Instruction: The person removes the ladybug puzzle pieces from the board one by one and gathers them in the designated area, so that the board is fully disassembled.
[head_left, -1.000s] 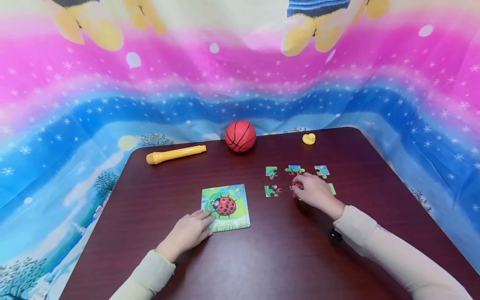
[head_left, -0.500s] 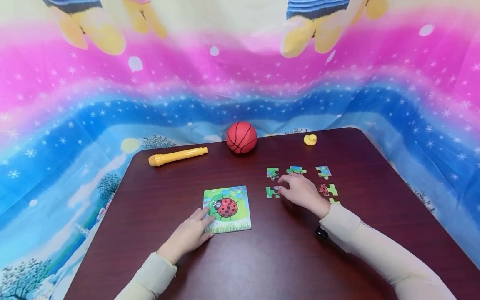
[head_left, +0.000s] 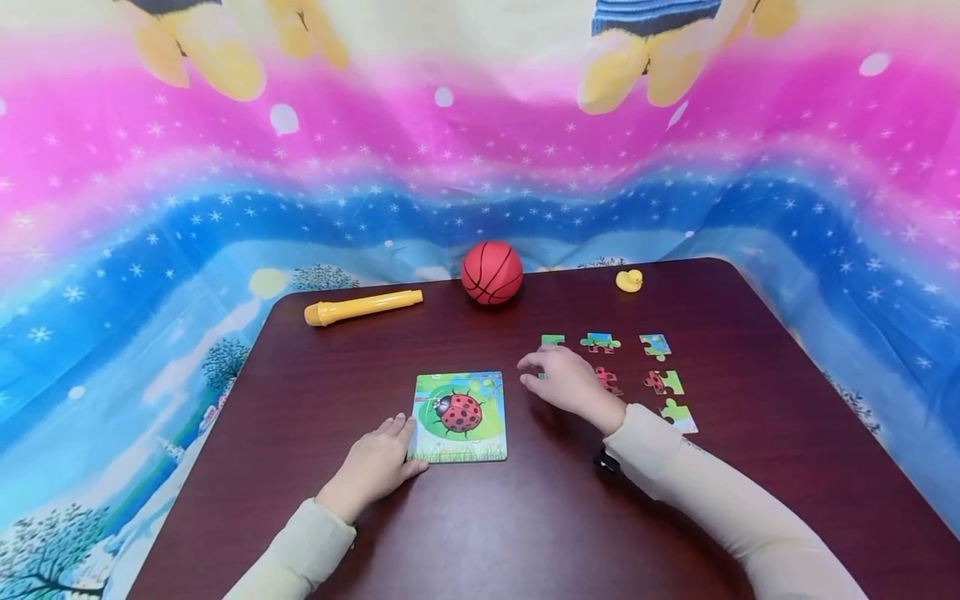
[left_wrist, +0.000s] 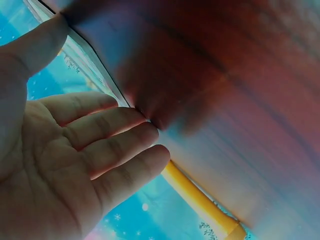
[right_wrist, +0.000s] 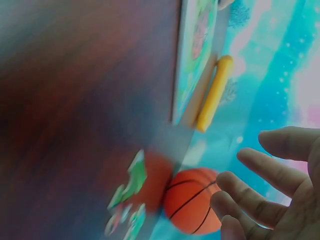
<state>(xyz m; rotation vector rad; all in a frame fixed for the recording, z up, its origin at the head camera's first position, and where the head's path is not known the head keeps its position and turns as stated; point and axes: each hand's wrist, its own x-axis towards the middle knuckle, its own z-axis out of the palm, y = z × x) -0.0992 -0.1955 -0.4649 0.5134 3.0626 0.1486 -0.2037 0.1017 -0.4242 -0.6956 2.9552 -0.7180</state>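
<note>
My left hand (head_left: 375, 462) lies beside a square picture board (head_left: 480, 383) showing a ladybug, its straight fingers at the board's left edge. In the left wrist view the fingers (left_wrist: 122, 152) are extended along that edge, and the palm holds nothing. My right hand (head_left: 573, 383) hovers to the right of the board with relaxed, parted fingers and nothing in them. Beneath and beyond it lie jigsaw pieces in loose rows, among them a blue-green piece (head_left: 656, 343), a red-and-green piece (head_left: 672, 382) and a green corner piece (head_left: 678, 417). The hand partly covers the left pieces.
A yellow toy microphone (head_left: 363, 307) lies at the table's back left. Along the back edge sit a red toy basketball (head_left: 491, 273) and a yellow rubber duck (head_left: 629, 281). A patterned curtain (head_left: 420, 183) surrounds the dark wooden table (head_left: 480, 533).
My right hand has travelled left from the middle pieces toward the board, uncovering pieces on the right. My left fingers have slid from the board's face to its edge, and the board sits straighter.
</note>
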